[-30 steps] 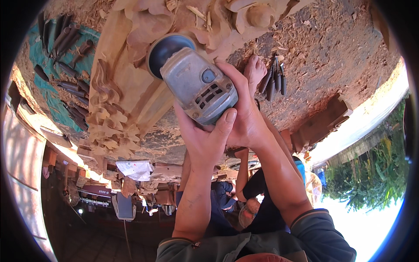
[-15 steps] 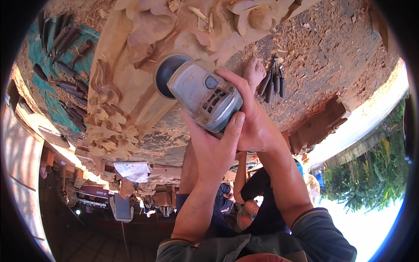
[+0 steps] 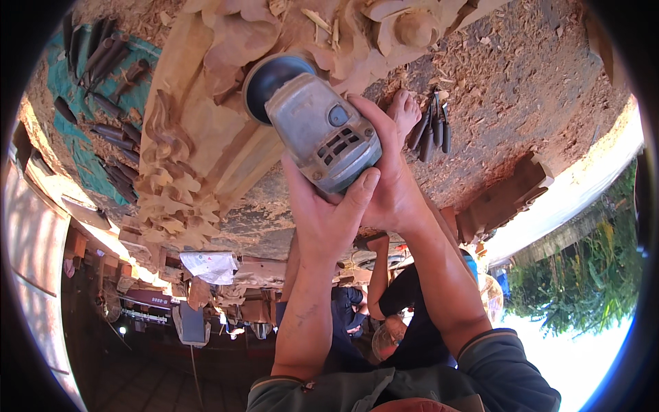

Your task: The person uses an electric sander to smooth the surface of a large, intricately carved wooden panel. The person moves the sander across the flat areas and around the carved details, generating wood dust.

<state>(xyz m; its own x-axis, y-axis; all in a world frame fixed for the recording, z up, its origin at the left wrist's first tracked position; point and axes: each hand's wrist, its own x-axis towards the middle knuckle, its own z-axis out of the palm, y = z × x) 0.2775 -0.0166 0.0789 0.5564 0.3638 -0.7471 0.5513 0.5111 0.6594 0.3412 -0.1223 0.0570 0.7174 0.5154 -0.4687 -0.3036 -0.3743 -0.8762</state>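
Note:
Both hands grip a grey metal angle grinder (image 3: 310, 127) with a round dark disc (image 3: 269, 86) at its far end. My left hand (image 3: 319, 220) wraps the grinder's body from the left and below. On the right side, my right hand (image 3: 384, 161) curls round the same body, its thumb lying close to the left one. The disc sits over a pale carved wooden panel (image 3: 240, 147) with leaf and scroll relief; whether it touches the wood I cannot tell. Beyond the disc rises a rounded carved flower (image 3: 415, 26).
Dark-handled chisels (image 3: 106, 62) lie on a green cloth (image 3: 86, 154) at the left. Several more chisels (image 3: 431, 130) rest beside a bare foot (image 3: 403, 113). Wood chips (image 3: 508, 75) litter the ground. A dark carved wooden piece (image 3: 504, 196) lies at the right. Another person (image 3: 384, 288) shows behind my arms.
The grinder and both hands have moved slightly away from me over the panel, the disc nearing the carved leaves. My grip looks the same.

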